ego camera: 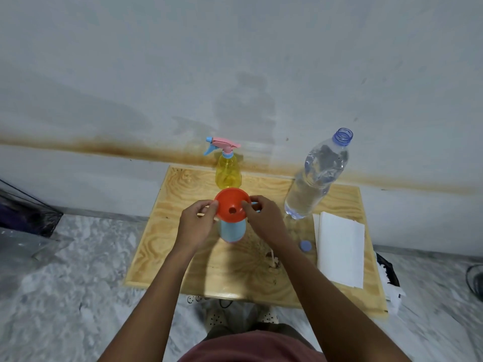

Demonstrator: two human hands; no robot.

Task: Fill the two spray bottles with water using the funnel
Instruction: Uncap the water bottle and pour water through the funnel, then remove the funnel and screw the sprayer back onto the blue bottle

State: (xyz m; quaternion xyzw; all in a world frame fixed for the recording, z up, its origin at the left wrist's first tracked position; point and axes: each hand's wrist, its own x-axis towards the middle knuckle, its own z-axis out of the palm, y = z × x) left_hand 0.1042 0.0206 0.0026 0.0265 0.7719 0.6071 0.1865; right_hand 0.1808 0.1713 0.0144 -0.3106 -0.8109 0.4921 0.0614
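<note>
Snugly between left hand (197, 220) and right hand (264, 218): funnel (230, 201)

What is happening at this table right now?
A person holds the orange funnel on the neck of the blue spray bottle, with the left hand and the right hand pinching its rim. No water is being poured: the uncapped water bottle stands to the right, its cap on the wooden table. The yellow spray bottle stands behind, sprayer head on.
</note>
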